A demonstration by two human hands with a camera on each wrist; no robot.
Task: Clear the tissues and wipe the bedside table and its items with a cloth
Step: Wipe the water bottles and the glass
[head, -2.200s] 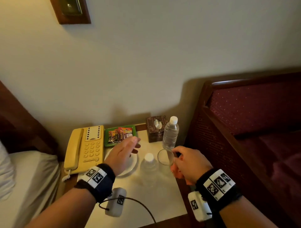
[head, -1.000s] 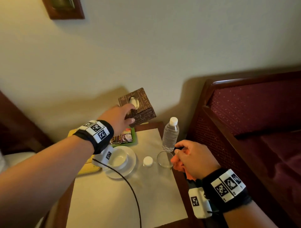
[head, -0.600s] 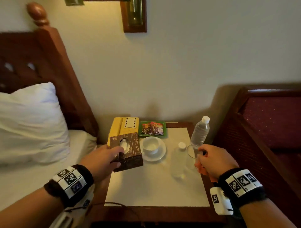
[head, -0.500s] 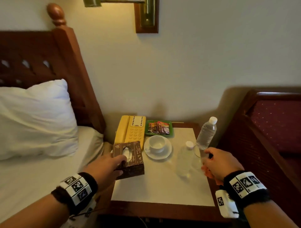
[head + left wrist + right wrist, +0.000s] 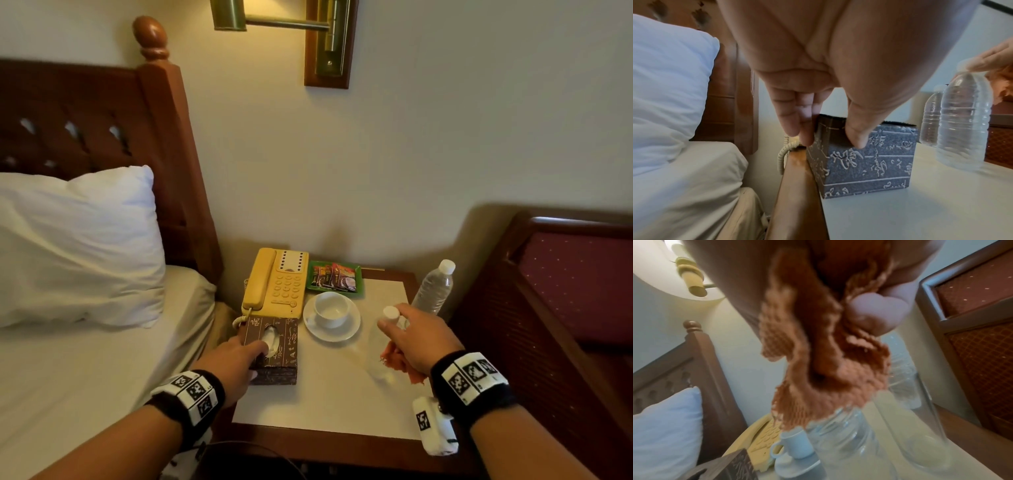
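While the left hand [image 5: 228, 360] pinches the tissue box [image 5: 275, 349] at the bedside table [image 5: 329, 404]'s left edge, the right hand [image 5: 416, 337], bunching an orange cloth [image 5: 818, 356], touches a bottle [image 5: 382, 346], bare tabletop nearer.

Left hand [image 5: 236, 356] in a pinching grip, right hand [image 5: 416, 339] curled, fingers forward
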